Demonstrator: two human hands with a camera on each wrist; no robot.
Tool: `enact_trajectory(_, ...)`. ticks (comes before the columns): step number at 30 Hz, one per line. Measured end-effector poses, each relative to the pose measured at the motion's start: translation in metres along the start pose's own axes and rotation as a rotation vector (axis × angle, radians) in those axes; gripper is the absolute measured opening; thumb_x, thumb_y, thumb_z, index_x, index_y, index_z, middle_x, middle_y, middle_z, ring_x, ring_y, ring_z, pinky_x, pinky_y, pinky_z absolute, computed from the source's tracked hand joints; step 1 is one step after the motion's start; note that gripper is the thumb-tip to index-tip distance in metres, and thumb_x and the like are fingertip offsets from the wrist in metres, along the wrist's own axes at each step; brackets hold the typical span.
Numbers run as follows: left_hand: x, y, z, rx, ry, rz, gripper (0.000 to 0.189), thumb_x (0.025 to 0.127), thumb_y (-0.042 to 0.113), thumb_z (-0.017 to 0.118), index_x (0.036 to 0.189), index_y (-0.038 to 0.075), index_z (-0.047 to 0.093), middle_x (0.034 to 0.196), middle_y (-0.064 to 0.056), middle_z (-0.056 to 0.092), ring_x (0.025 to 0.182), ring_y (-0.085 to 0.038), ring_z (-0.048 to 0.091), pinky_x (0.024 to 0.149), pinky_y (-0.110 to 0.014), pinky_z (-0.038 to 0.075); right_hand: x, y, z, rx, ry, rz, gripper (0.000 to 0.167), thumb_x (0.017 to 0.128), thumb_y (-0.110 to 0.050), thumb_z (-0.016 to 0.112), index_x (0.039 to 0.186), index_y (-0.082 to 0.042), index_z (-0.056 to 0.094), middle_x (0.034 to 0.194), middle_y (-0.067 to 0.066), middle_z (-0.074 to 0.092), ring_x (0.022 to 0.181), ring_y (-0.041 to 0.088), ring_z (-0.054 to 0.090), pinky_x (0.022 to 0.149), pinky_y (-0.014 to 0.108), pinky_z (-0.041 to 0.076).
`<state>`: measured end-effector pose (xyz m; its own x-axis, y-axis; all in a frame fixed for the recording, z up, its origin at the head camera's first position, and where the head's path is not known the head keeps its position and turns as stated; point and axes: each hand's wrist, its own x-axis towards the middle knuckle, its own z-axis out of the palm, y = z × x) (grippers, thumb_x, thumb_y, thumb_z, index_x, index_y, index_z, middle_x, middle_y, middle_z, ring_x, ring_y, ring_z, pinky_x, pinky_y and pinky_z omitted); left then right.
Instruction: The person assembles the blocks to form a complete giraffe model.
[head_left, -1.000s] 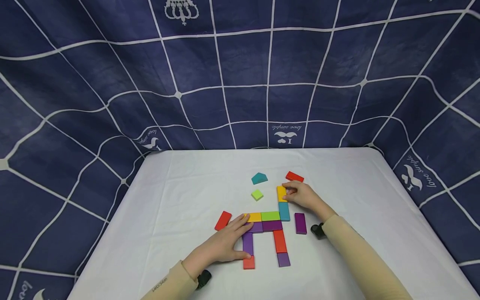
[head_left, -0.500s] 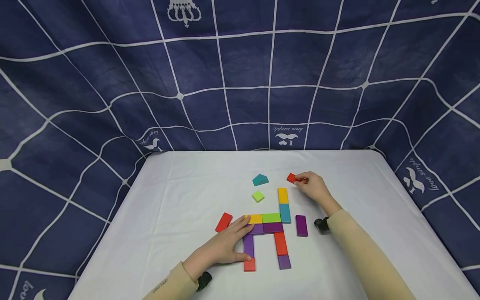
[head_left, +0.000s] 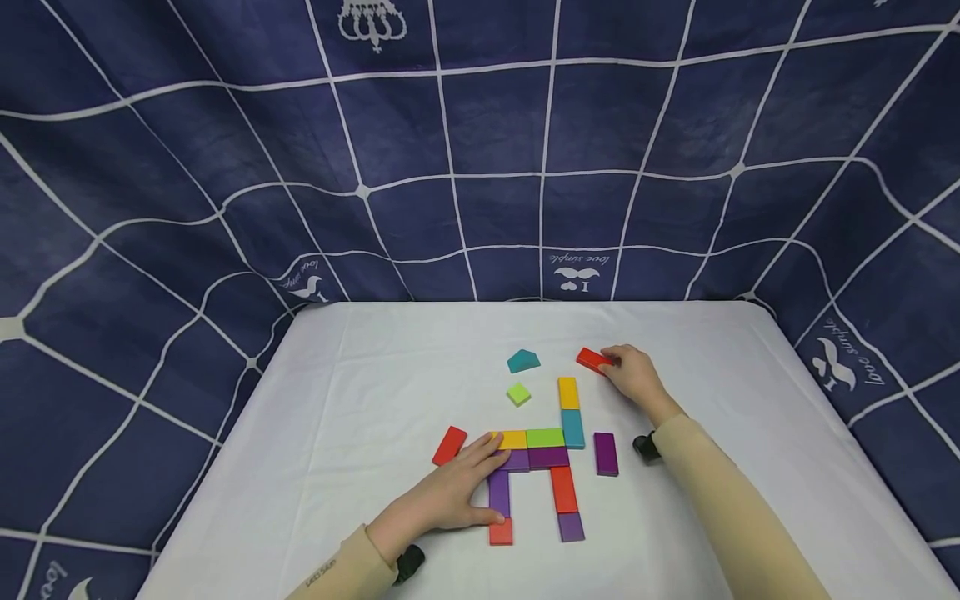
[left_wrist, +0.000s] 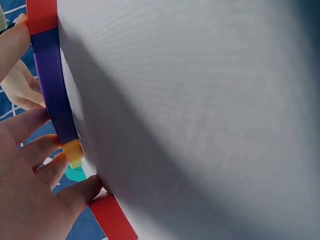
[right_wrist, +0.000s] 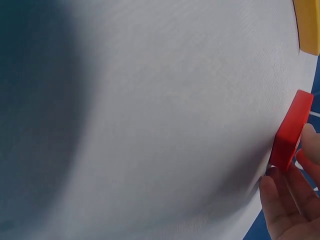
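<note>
Flat coloured blocks form a figure on the white cloth in the head view. My left hand lies spread over its left part, fingertips on a yellow block and a violet block, thumb at a small red block. Far right, my right hand pinches a red rectangular block by its right end. The right wrist view shows the thumb against that red block, other fingers behind it. An orange-yellow block stands above a teal block, completing an upright column left of this hand.
Loose pieces lie around: a teal five-sided block, a lime square, a purple block and another red block beside the left hand. A dark blue curtain hangs behind the white-covered table.
The right hand has left the orange-yellow block and moved up and right to the far red block, taking hold of its end. My left hand keeps its place.
</note>
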<state>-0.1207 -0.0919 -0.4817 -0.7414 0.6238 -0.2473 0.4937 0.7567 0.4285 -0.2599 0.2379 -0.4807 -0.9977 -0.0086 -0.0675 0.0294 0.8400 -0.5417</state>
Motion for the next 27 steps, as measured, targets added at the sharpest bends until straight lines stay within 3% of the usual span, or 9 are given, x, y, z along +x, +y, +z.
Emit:
enact_trajectory(9,0.001,0.001,0.0,0.006,0.001,0.003,0.089,0.083,0.059,0.069,0.155,0.023,0.032,0.166,0.003,0.017,0.154,-0.019,0.012,0.117,-0.046,0.034,0.003,-0.003,0.004,-0.015,0.014,0.005,0.038,0.095,-0.012,0.065,0.128,0.005,0.061,0.129,0.028,0.059,0.116,0.042,0.055,0.107,0.055,0.043)
enact_trajectory(16,0.001,0.0,0.001,0.009,0.006,0.002,0.089,0.083,0.059,0.069,0.155,0.023,0.033,0.166,0.003,0.017,0.154,-0.019,0.012,0.117,-0.046,0.035,0.006,-0.006,0.01,-0.013,0.013,0.054,0.048,0.093,-0.023,0.069,0.129,0.007,0.059,0.121,0.028,0.059,0.104,0.038,0.056,0.101,0.051,0.049)
enact_trajectory(24,0.001,0.0,0.001,-0.01,0.01,0.006,0.089,0.083,0.059,0.069,0.155,0.023,0.032,0.166,0.004,0.017,0.154,-0.019,0.011,0.116,-0.048,0.035,0.01,-0.015,0.015,0.047,0.024,0.083,0.054,0.092,-0.023,0.07,0.134,0.006,0.053,0.1,0.022,0.062,0.089,0.031,0.055,0.086,0.042,0.052)
enact_trajectory(27,0.001,0.001,0.001,-0.007,0.008,0.0,0.089,0.083,0.06,0.069,0.155,0.024,0.032,0.166,0.004,0.016,0.154,-0.019,0.011,0.116,-0.047,0.035,0.011,-0.018,0.017,0.084,0.003,0.114,0.054,0.094,-0.02,0.067,0.139,0.004,0.05,0.103,0.022,0.062,0.091,0.031,0.055,0.087,0.04,0.054)
